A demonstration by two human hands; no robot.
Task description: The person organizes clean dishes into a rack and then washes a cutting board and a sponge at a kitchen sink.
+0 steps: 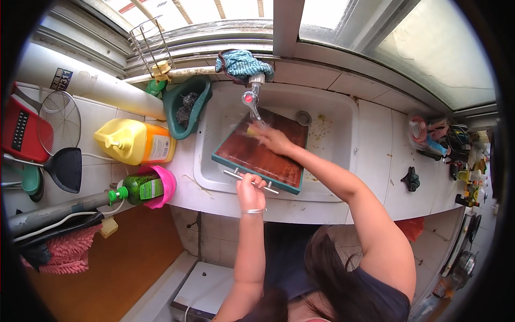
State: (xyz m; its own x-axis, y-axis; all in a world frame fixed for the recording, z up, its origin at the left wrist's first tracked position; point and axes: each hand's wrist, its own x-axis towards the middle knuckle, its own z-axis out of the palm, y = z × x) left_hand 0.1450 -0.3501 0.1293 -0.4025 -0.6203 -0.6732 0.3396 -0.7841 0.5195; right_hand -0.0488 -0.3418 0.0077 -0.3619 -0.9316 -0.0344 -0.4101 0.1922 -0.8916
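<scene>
A reddish-brown drawer or cabinet panel (241, 149) with teal edges lies tilted in the white sink (334, 161). My left hand (251, 189) grips its metal bar handle (231, 174) at the sink's front rim. Over the panel's upper part, my right hand (275, 139) presses a small yellow sponge (252, 131) to the surface; motion blurs its fingers. Just above that hand is the tap (250, 100), with what looks like splashing water below its spout. A blue-green cloth (243, 66) is draped over the tap's top.
Left of the sink are a green strainer basket (171, 116) with steel wool (187, 108), a yellow jug (120, 141), and a green pump bottle (141, 188) in a pink holder (167, 181). Food bits (322, 124) dot the sink floor. A dark cloth (411, 179) lies on the right counter.
</scene>
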